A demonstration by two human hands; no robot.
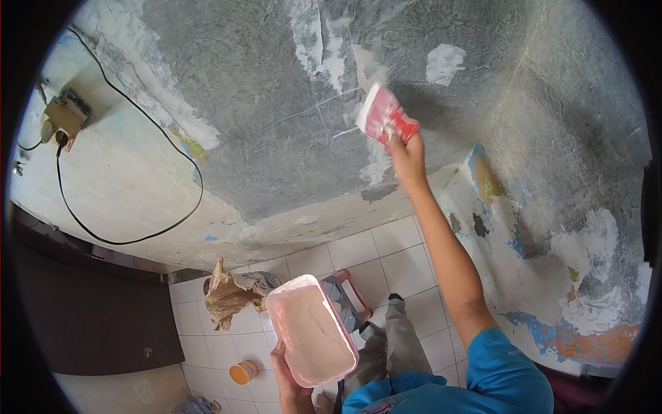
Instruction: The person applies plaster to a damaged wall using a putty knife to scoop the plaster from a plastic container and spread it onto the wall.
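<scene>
In my right hand [407, 153] is a red putty scraper [387, 117], its wide edge whitened with filler and held at the grey wall [262, 90]. The fingers are closed round its handle; the tool is slightly blurred. A damp-looking pale smear [370, 67] lies on the wall just above the scraper's edge. Down at my waist, my left hand [285, 366] grips the side of a pink rectangular tub [312, 334] holding smooth pale putty, with putty crusted along its rim. Part of that hand is hidden behind the tub.
A socket box [65, 123] with a looping black cable [162, 131] is on the left wall. On the tiled floor [355, 252] stand a crumpled brown paper bag [226, 297], an orange-yellow tub [243, 372] and a grey-and-pink step stool [348, 300] by my feet. A dark cabinet [96, 310] stands left.
</scene>
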